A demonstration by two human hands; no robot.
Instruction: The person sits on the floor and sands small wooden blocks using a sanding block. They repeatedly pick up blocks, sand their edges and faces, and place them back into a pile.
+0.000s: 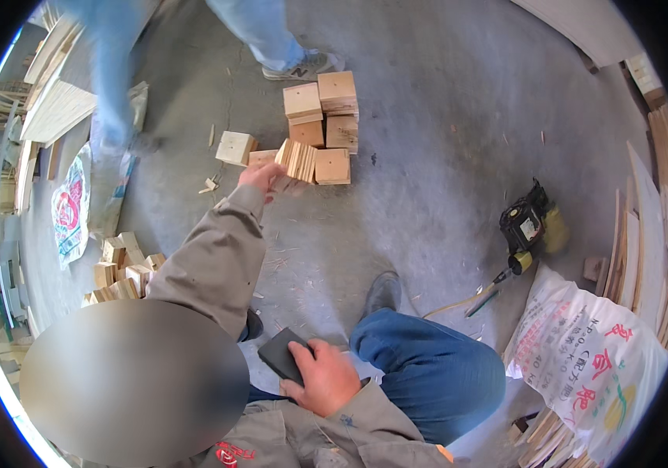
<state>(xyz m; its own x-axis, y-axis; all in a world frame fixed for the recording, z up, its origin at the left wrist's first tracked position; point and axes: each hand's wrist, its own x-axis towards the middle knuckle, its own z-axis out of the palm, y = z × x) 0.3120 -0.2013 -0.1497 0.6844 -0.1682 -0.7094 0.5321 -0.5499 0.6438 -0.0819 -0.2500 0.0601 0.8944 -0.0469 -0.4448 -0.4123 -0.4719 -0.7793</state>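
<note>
My left hand point(262, 181) reaches forward and grips a tilted stack of thin square plywood pieces point(297, 161), edges facing me; my fingers are partly hidden at its lower left. Around it on the floor stand several stacks of square wooden pieces, among them a right-hand stack point(332, 166), a far stack point(337, 92) and a separate left stack point(236, 147). Close to my body, my right hand point(324, 379) is closed on a flat black rectangular object point(284, 355), whose exact kind I cannot make out.
A person in light blue trousers point(260, 35) stands beyond the stacks. More wooden blocks point(123, 269) lie at left, near a printed bag point(73, 204). At right are a black-and-yellow tool point(523, 222) with a yellow hose, a white sack point(583, 351) and leaning boards point(634, 249). A blurred patch covers the lower left.
</note>
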